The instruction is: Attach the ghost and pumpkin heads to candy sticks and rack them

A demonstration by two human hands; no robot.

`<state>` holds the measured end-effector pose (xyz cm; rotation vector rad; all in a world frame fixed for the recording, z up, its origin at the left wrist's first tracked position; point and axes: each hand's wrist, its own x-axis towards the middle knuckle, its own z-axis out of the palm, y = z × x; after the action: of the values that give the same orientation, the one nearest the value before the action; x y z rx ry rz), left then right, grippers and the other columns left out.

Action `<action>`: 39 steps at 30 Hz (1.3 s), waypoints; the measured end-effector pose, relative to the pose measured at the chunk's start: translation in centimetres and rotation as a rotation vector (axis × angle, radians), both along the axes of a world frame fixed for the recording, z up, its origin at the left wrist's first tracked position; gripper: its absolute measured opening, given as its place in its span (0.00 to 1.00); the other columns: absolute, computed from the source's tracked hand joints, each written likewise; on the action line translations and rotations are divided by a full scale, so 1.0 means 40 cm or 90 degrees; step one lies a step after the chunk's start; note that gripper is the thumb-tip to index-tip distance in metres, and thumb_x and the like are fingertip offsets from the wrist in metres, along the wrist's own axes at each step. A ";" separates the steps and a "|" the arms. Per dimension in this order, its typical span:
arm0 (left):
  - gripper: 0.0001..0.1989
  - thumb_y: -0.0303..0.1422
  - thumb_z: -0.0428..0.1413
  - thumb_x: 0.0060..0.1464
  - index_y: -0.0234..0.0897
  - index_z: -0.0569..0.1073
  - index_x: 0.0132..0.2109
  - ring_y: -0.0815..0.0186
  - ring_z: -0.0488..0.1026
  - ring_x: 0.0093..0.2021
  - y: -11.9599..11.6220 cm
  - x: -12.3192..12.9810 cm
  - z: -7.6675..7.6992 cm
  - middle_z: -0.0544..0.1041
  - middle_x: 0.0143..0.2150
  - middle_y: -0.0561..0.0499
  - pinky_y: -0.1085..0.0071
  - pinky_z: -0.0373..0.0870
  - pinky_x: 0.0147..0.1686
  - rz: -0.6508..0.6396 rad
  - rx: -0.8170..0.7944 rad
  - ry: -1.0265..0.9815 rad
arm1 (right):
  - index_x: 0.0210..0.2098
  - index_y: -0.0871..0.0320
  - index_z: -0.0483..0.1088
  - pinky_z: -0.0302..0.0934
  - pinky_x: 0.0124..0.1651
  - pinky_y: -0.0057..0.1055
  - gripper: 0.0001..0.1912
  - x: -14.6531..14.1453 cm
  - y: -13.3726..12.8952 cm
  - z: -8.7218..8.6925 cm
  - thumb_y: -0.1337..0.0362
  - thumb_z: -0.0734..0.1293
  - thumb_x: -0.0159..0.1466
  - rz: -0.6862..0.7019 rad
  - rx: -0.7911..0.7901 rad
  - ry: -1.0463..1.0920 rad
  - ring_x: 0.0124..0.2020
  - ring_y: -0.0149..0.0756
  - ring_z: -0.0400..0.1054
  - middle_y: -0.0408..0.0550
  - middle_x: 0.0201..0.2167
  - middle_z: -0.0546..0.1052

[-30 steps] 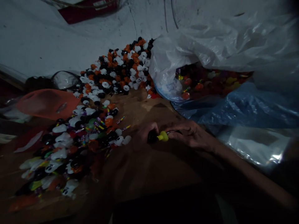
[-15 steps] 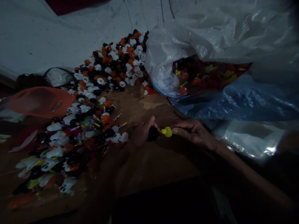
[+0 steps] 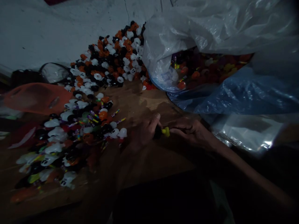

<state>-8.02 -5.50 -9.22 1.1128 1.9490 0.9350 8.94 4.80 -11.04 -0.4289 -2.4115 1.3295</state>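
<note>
My left hand [image 3: 147,130] is closed around a small black plastic piece [image 3: 158,133], whose details the dim light hides. Against that piece sits a small yellow plastic piece [image 3: 165,132], with the fingertips of my right hand [image 3: 190,130] pinched at its right side. Both hands are over the brown table top [image 3: 144,102]. To the left of my left hand lies a loose pile of ghost-shaped white, black and orange plastic toys [image 3: 56,133], with thin striped colourful sticks [image 3: 93,118] among them.
A larger heap of white, orange and black plastic pieces [image 3: 112,59] leans against the wall. At the right, an open plastic bag [image 3: 224,96] holds colourful pieces. Clear plastic sheets [image 3: 252,130] lie below it. An orange mesh bag [image 3: 37,98] is at the left.
The yellow piece now sits closer against the black piece and looks turned. My left hand has shifted slightly right, and the whole view has moved a little.
</note>
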 end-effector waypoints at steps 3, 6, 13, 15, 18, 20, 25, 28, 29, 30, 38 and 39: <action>0.29 0.51 0.39 0.59 0.37 0.73 0.26 0.67 0.69 0.31 -0.001 0.011 0.003 0.74 0.26 0.52 0.72 0.61 0.32 0.004 -0.004 0.021 | 0.36 0.55 0.75 0.62 0.43 0.31 0.09 0.003 -0.010 0.002 0.62 0.63 0.64 -0.001 0.068 0.016 0.34 0.34 0.70 0.43 0.31 0.76; 0.28 0.51 0.41 0.59 0.37 0.74 0.26 0.67 0.70 0.31 -0.001 0.023 0.007 0.75 0.27 0.52 0.72 0.61 0.31 0.027 -0.024 0.045 | 0.35 0.53 0.75 0.63 0.44 0.32 0.07 0.005 -0.021 0.010 0.64 0.64 0.63 -0.029 0.092 0.014 0.37 0.36 0.71 0.43 0.33 0.77; 0.29 0.50 0.40 0.59 0.36 0.76 0.26 0.66 0.70 0.27 0.007 0.043 0.014 0.73 0.22 0.52 0.72 0.57 0.26 0.017 -0.070 0.127 | 0.42 0.51 0.74 0.65 0.43 0.35 0.10 0.010 -0.044 0.007 0.65 0.65 0.61 -0.118 0.085 0.031 0.38 0.37 0.72 0.44 0.37 0.78; 0.30 0.50 0.40 0.59 0.35 0.75 0.25 0.66 0.69 0.26 0.011 0.047 0.010 0.72 0.22 0.52 0.72 0.57 0.25 0.032 -0.096 0.126 | 0.41 0.51 0.74 0.64 0.45 0.37 0.09 0.012 -0.052 -0.003 0.66 0.65 0.62 -0.132 0.147 0.036 0.38 0.38 0.71 0.45 0.38 0.78; 0.29 0.50 0.41 0.58 0.35 0.74 0.24 0.66 0.69 0.25 0.016 0.048 0.000 0.71 0.21 0.52 0.71 0.58 0.27 0.041 -0.090 0.092 | 0.39 0.54 0.73 0.63 0.44 0.39 0.07 0.015 -0.071 -0.016 0.66 0.63 0.64 -0.148 0.224 0.042 0.37 0.38 0.71 0.46 0.36 0.77; 0.28 0.49 0.41 0.59 0.36 0.73 0.24 0.66 0.69 0.25 0.017 0.044 -0.010 0.72 0.21 0.52 0.71 0.59 0.28 0.031 -0.081 0.065 | 0.37 0.55 0.72 0.64 0.43 0.38 0.07 0.020 -0.086 -0.020 0.67 0.62 0.65 -0.156 0.231 0.051 0.38 0.38 0.70 0.48 0.37 0.77; 0.23 0.45 0.42 0.58 0.35 0.71 0.25 0.68 0.68 0.27 0.022 0.034 -0.046 0.71 0.23 0.52 0.72 0.60 0.29 -0.041 -0.033 -0.042 | 0.43 0.53 0.70 0.67 0.39 0.32 0.10 0.047 -0.104 -0.028 0.66 0.59 0.67 -0.108 0.189 0.056 0.40 0.36 0.70 0.48 0.39 0.74; 0.19 0.43 0.45 0.55 0.35 0.67 0.24 0.69 0.64 0.25 0.027 0.038 -0.064 0.67 0.22 0.53 0.73 0.59 0.26 -0.028 -0.061 -0.109 | 0.54 0.53 0.64 0.67 0.40 0.35 0.17 0.069 -0.102 -0.041 0.65 0.56 0.68 -0.044 0.167 0.028 0.40 0.37 0.70 0.49 0.39 0.72; 0.18 0.43 0.46 0.54 0.35 0.66 0.24 0.70 0.63 0.24 0.028 0.041 -0.067 0.66 0.21 0.53 0.73 0.58 0.25 -0.015 -0.085 -0.133 | 0.56 0.53 0.62 0.67 0.41 0.36 0.18 0.075 -0.102 -0.047 0.64 0.55 0.68 -0.026 0.162 0.019 0.41 0.38 0.69 0.50 0.40 0.72; 0.18 0.43 0.46 0.53 0.35 0.65 0.23 0.70 0.62 0.23 0.029 0.045 -0.070 0.65 0.21 0.53 0.73 0.58 0.24 -0.006 -0.109 -0.158 | 0.58 0.53 0.61 0.67 0.42 0.37 0.19 0.080 -0.101 -0.052 0.64 0.55 0.68 -0.012 0.158 0.011 0.42 0.39 0.69 0.50 0.41 0.72; 0.18 0.43 0.46 0.53 0.35 0.66 0.24 0.70 0.64 0.24 0.016 0.059 -0.067 0.66 0.22 0.54 0.73 0.58 0.25 0.002 -0.136 -0.189 | 0.59 0.55 0.58 0.67 0.44 0.36 0.21 0.077 -0.127 -0.057 0.67 0.55 0.68 -0.003 0.159 0.052 0.45 0.40 0.68 0.54 0.45 0.72; 0.18 0.43 0.45 0.54 0.35 0.66 0.24 0.70 0.64 0.25 0.013 0.060 -0.067 0.67 0.22 0.54 0.73 0.59 0.26 -0.005 -0.118 -0.167 | 0.57 0.56 0.61 0.67 0.42 0.35 0.19 0.070 -0.132 -0.054 0.68 0.56 0.67 -0.022 0.144 0.064 0.44 0.39 0.69 0.54 0.44 0.72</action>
<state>-5.64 -4.98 -11.89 0.8467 1.7738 0.8319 11.74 -0.50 -13.19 -0.3316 -2.4232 1.0225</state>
